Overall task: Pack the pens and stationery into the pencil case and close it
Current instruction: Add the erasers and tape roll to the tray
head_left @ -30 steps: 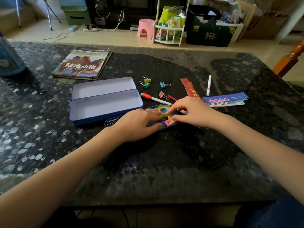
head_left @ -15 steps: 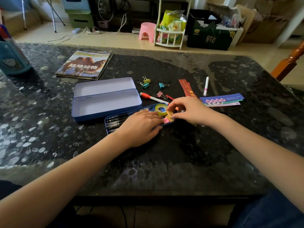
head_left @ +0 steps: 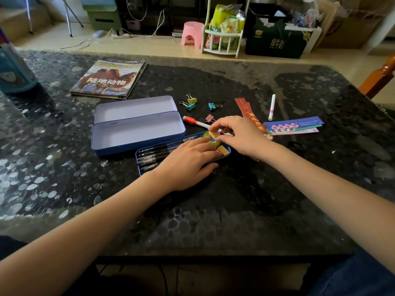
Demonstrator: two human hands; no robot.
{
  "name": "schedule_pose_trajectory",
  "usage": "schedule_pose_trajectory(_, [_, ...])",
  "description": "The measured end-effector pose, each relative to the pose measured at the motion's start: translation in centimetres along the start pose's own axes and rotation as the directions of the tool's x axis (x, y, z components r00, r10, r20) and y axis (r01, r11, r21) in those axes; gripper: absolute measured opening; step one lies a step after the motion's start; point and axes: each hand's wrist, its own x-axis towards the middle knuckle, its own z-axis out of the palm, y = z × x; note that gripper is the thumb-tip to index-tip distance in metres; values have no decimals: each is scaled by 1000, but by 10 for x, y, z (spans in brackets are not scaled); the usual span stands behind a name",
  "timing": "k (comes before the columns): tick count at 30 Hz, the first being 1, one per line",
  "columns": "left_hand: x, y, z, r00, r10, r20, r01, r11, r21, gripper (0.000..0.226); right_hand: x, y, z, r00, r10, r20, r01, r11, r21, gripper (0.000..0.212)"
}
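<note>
Right hand [head_left: 239, 133] pinching a yellow eraser [head_left: 213, 134] over the blue inner tray [head_left: 149, 149], left hand [head_left: 188, 163] flat on the black pens [head_left: 154, 155], holding nothing.

Dark table [head_left: 235, 210] bears case [head_left: 136, 133], magazine [head_left: 109, 80], clips [head_left: 191, 103].

Daylight comes in from the upper part of the frame, leaving the floor [head_left: 149, 42] bright and slightly washed out. The dark counter [head_left: 277, 189] shows pale glare at left and upper right. Forearms cast soft shadows below. Edges bow; lower corners are dim and soft.
</note>
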Motion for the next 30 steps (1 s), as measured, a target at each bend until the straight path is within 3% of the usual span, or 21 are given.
schedule_pose_trajectory(6, [1, -2, -8, 998, -43, 50, 45, 998, -52, 38, -4, 2, -10, 997, 33, 64, -37, 998, 57, 28])
schedule_pose_trajectory(16, [3, -2, -16, 986, -152, 63, 164, 932, -322, 30, -17, -5, -13, 991, 10, 135, -13, 1000, 23, 26])
schedule_pose_trajectory(21, [10, 0, -11, 989, -135, 62, 147, 954, -260, 31, -19, 1, -17, 994, 78, 82, -86, 992, 93, 26])
schedule_pose_trajectory(30, [17, -4, -2, 992, -124, -15, 114, 951, -286, 21, -21, -3, -13, 992, 62, 107, -64, 998, 10, 25])
